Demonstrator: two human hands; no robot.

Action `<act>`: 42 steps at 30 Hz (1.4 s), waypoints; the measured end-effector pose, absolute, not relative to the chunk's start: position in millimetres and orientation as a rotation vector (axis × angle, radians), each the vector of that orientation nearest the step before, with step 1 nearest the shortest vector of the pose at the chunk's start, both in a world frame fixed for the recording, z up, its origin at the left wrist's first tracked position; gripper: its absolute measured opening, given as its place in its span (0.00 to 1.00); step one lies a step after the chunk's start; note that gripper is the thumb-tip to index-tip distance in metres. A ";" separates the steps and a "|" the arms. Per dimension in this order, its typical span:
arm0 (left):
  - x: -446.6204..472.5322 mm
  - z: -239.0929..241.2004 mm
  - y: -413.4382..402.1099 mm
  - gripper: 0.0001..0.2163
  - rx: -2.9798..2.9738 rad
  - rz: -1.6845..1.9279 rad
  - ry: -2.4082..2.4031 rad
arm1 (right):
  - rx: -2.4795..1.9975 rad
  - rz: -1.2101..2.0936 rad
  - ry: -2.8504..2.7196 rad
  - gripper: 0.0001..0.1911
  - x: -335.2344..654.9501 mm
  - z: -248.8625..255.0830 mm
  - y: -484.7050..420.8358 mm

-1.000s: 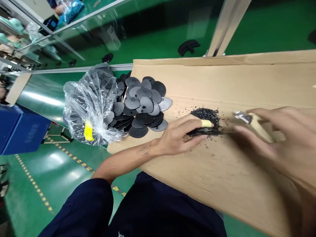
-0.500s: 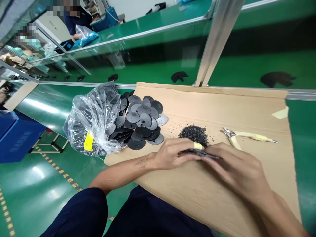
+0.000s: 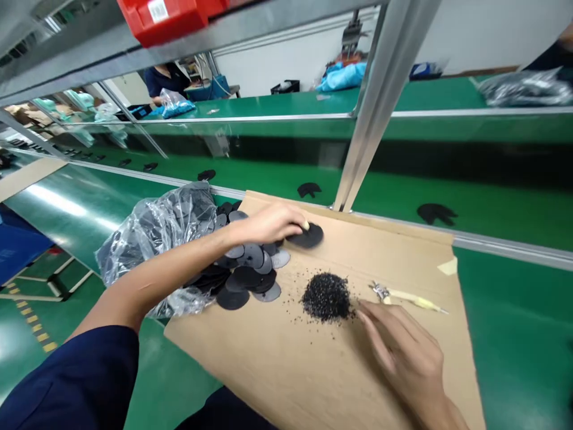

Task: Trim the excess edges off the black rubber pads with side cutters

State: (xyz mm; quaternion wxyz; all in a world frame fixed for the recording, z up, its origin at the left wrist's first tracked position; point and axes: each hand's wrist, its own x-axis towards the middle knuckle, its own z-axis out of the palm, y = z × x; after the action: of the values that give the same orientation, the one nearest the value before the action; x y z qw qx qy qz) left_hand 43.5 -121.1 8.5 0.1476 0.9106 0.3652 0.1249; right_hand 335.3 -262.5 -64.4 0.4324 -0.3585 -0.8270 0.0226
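Observation:
My left hand reaches out over the cardboard sheet, its fingers closed on the edge of a round black plastic disc. The disc lies low over the board, right of a heap of dark grey and black discs. Lower right, my right hand hovers with thumb and fingers apart and nothing visible in it. Just left of its fingertips is a mound of small black plastic bits. A pair of cutters with pale yellow handles lies beyond the right hand, which partly covers it.
The cardboard sheet lies on the green bench. A clear plastic bag of discs stands left of the heap. Behind rises a metal post, with notched black pieces on a green surface past it. A red bin sits overhead.
My hands have parted from the dark piece they held together. The left has moved up and left and now grips a disc by the heap. The view has tilted upward.

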 end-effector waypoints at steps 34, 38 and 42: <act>94.0 -13.4 -225.0 0.07 2.308 0.713 0.629 | -0.967 1.311 -1.587 0.23 316.6 -64.0 -259.3; 52.9 -31.8 -234.3 0.12 2.458 0.646 1.099 | -1.117 1.287 -1.414 0.24 303.8 -61.3 -265.1; -13.5 -31.0 -210.9 0.15 2.499 0.539 1.379 | -1.145 1.207 -1.321 0.27 304.1 -61.6 -262.5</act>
State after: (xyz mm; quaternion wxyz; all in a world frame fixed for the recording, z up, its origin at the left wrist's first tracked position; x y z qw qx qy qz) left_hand -13.5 -210.9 -31.0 0.1182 0.8542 0.4715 0.1843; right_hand 304.1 -262.5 -61.6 0.4868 -0.4709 -0.5433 0.4961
